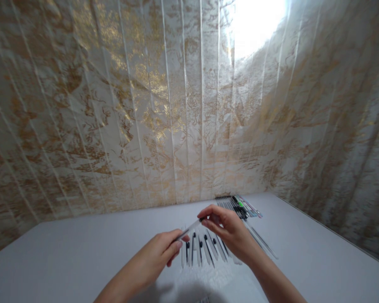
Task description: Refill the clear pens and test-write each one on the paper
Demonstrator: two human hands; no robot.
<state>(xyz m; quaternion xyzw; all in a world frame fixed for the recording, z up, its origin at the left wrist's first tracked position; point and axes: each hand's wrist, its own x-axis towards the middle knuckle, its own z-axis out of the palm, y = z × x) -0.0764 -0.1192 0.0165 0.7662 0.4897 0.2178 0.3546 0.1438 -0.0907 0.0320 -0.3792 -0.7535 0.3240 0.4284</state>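
Note:
A slim translucent pen with a dark end is held above the table between both hands. My left hand grips its lower left end. The fingertips of my right hand pinch the dark upper right end. Beneath and between the hands, several pen parts, clear barrels, dark thin refills and small black caps, lie fanned out in a row. Part of that row is hidden behind my right hand.
Behind my right hand lie several dark pens, a green-marked item and pastel pens. Long clear strips rest at the right. Clear plastic film is near the front of the white table. A patterned curtain hangs behind.

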